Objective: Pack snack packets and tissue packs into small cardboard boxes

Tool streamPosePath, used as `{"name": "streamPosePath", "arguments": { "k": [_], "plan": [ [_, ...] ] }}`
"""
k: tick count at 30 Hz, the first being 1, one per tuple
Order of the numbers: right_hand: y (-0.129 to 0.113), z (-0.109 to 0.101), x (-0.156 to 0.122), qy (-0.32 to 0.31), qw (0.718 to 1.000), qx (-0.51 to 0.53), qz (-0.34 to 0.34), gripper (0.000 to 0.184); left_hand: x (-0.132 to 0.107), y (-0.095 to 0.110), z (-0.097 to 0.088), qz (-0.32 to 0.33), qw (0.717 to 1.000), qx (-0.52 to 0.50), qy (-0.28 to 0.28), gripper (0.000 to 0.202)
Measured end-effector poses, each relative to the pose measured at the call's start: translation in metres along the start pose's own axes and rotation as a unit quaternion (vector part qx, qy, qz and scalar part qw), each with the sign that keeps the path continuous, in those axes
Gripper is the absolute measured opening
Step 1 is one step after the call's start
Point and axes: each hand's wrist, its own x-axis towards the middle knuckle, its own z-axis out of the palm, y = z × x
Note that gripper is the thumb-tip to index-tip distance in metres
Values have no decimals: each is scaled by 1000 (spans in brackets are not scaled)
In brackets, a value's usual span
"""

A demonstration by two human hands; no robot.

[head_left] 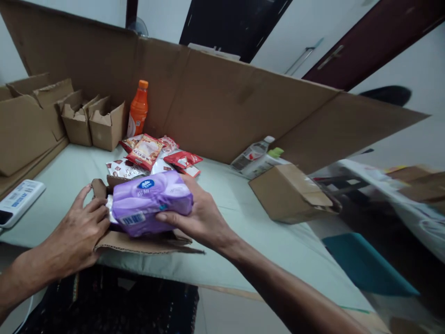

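My right hand point(205, 213) grips a purple pack of tissues point(149, 199), thumb on the near side and the fingers hidden behind it. The pack is tilted over an opened cardboard box point(128, 243) at the table's front edge and covers most of its inside. My left hand point(81, 227) holds the left side of that box, its fingers bent over the wall by a raised flap. Something white point(110, 208) shows between the pack and my left fingers; I cannot make out what it is. Just behind the box lie several red and white snack packets point(146, 150).
An orange drink bottle point(138, 109) stands at the back, beside small open cardboard boxes point(107, 127). A white power strip point(22, 202) lies at left. On the right, a cardboard box point(278, 195) rests near tilted bottles point(255, 153). Cardboard panels point(222, 97) wall the table's back.
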Motion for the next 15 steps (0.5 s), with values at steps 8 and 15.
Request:
{"name": "streamPosePath", "arguments": {
  "k": [8,15],
  "plan": [
    [-55,-39,-2,-131,904,-400,-68,19,-1,-4,7,8,999,30,-26,23],
    [-72,-20,15,-244,805,-540,-41,26,-1,-1,10,8,999,27,-27,19]
  ]
}}
